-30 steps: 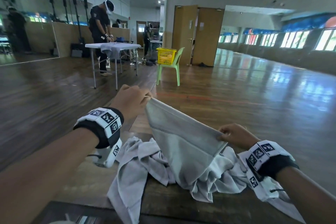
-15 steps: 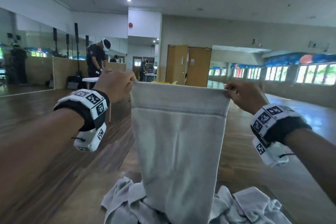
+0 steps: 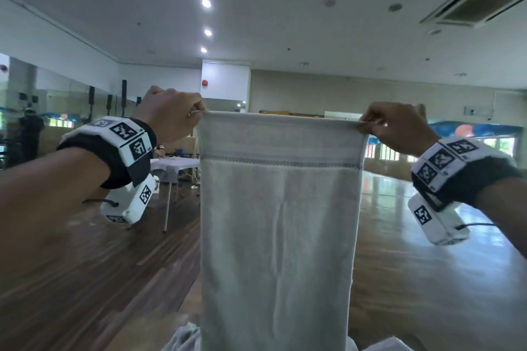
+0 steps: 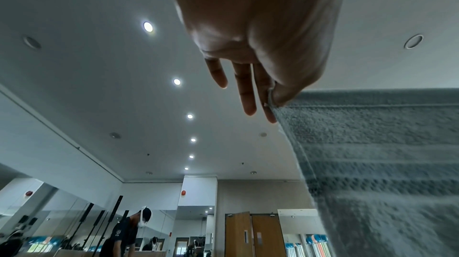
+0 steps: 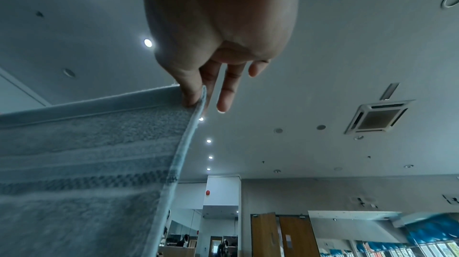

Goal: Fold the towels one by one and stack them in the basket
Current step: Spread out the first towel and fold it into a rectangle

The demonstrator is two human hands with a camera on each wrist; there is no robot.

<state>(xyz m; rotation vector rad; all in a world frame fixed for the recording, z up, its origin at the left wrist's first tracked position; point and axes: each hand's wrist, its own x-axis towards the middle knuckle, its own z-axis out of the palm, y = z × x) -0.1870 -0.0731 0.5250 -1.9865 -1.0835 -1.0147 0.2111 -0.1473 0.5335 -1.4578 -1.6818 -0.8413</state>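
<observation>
Wood flooring is stretching behind while the left hand (image 3: 168, 115) at ten o'clock and right hand (image 3: 399, 128) at two o'clock are pinching the grey towel's (image 3: 279, 222) top corners, hanging unfolded, crumpled towels (image 3: 185, 336) waiting at six o'clock, basket unseen.

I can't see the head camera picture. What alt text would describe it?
Two raised hands hold a pale grey towel stretched flat and hanging straight down: the left hand pinches one top corner, the right hand the other. More towels lie crumpled below, in a large hall with a wooden floor.
</observation>
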